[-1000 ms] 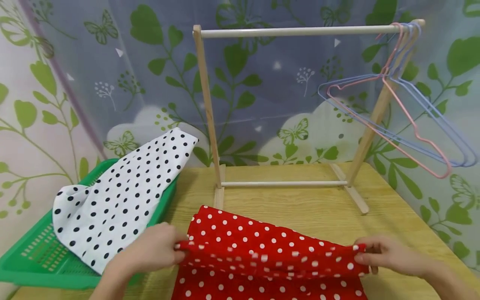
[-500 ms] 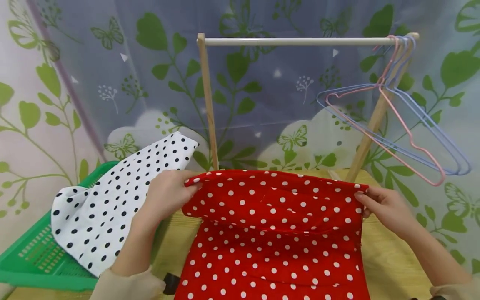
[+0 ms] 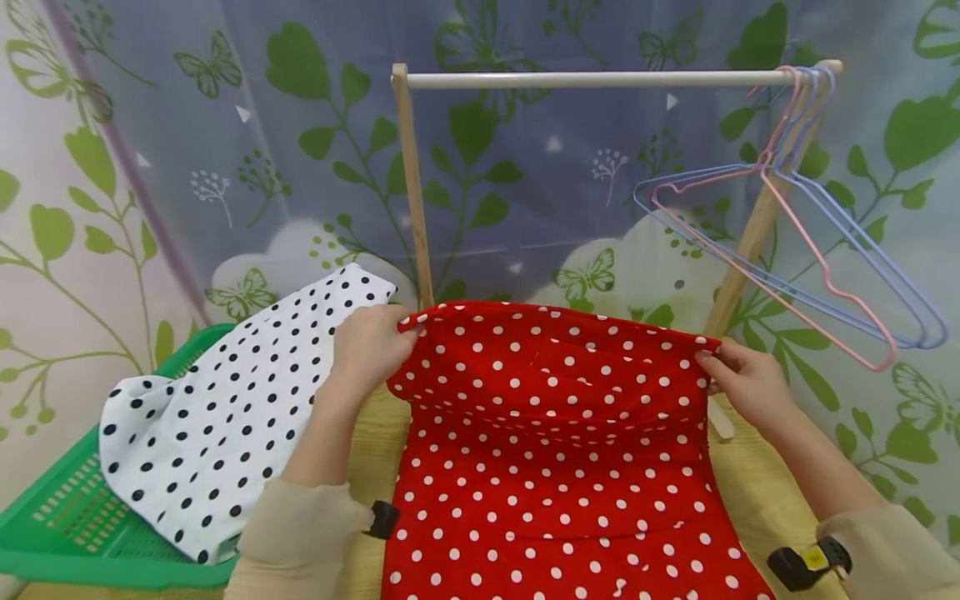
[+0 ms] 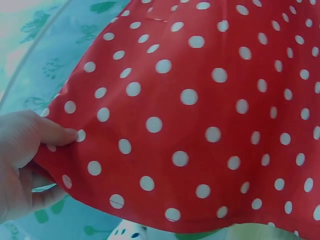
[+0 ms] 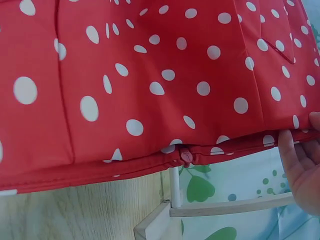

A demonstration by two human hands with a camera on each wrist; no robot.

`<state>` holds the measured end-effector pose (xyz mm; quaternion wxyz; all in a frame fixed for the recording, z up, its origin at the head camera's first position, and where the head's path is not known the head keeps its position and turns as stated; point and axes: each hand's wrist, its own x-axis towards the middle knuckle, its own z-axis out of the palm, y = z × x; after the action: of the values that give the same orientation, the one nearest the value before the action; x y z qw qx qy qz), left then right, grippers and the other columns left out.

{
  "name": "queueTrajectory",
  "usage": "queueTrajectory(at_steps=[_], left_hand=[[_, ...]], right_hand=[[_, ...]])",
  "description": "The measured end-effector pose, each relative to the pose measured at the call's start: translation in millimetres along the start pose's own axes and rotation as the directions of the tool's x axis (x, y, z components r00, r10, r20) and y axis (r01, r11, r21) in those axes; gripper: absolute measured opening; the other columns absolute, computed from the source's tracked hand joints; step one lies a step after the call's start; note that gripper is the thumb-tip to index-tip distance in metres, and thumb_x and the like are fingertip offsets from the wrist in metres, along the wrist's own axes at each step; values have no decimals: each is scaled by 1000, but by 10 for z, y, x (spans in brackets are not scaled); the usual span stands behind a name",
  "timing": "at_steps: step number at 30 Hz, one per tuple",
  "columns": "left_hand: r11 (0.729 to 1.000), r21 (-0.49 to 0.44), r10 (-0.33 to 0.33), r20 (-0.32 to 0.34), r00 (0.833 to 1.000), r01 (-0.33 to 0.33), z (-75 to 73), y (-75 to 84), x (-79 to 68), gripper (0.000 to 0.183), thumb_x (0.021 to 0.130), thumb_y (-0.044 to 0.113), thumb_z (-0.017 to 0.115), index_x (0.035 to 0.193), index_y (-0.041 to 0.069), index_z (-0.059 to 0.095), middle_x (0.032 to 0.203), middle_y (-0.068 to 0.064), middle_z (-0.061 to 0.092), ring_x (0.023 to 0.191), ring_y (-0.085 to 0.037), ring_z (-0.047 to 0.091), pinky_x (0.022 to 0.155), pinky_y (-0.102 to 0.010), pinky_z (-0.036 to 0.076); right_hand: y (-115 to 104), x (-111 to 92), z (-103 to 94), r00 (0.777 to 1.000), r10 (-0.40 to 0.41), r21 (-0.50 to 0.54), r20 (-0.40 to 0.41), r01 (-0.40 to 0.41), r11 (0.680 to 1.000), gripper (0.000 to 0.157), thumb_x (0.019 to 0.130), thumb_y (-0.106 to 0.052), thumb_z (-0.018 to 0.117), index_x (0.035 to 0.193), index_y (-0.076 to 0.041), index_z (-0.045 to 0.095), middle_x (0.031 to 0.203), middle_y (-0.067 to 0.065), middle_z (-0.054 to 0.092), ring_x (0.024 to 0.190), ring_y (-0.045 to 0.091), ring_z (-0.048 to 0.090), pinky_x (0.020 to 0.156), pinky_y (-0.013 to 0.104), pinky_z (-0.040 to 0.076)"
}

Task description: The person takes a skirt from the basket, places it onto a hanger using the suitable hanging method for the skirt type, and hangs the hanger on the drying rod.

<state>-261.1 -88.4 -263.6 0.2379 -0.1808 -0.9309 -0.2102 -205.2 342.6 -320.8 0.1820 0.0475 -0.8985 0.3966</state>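
Observation:
A red garment with white polka dots (image 3: 547, 483) stretches up from the bottom of the head view, its far edge lifted and folded over toward me. My left hand (image 3: 371, 346) pinches the left corner of that edge; in the left wrist view its thumb lies on the red cloth and fingers curl behind. At the right corner, my right hand (image 3: 750, 390) pinches the cloth between thumb and fingers. A small red zip pull (image 5: 186, 156) shows along the side edge in the right wrist view.
A green basket (image 3: 45, 562) at left holds a white cloth with black dots (image 3: 247, 392). Behind the garment stands a wooden rack with a white rail (image 3: 570, 80). Pink and blue hangers (image 3: 847, 292) hang at its right end, above the wooden table (image 3: 750, 517).
Both hands have raised the red garment's edge up and away from me, unfolding more of it below. The edge now overlaps the rack's base. The white cloth and hangers stay put.

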Motion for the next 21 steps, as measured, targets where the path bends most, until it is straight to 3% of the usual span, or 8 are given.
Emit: queueTrajectory(at_steps=[9,14,21], left_hand=[[998,66,-2,-96,995,9,212,28,186,19,83,9,57,94,9,73,75,-8,69,58,-26,59,45,-35,44],[995,103,9,-144,989,6,268,45,275,20,83,7,56,94,9,73,71,-8,68,55,-27,58,45,-36,44],[987,158,32,-159,987,-6,354,57,403,18,81,5,55,85,7,73,60,-9,62,50,-26,53,44,-35,42]], right_hand=[[75,121,92,999,24,-51,-42,-26,998,31,97,-22,48,94,7,59,84,21,64,61,8,57,58,20,49],[75,187,121,996,40,-59,-83,-45,997,32,96,-24,48,85,4,58,78,17,63,60,11,57,54,20,46],[64,280,115,993,45,-116,-109,-57,992,34,96,-26,48,88,5,60,79,17,61,64,20,51,49,26,41]])
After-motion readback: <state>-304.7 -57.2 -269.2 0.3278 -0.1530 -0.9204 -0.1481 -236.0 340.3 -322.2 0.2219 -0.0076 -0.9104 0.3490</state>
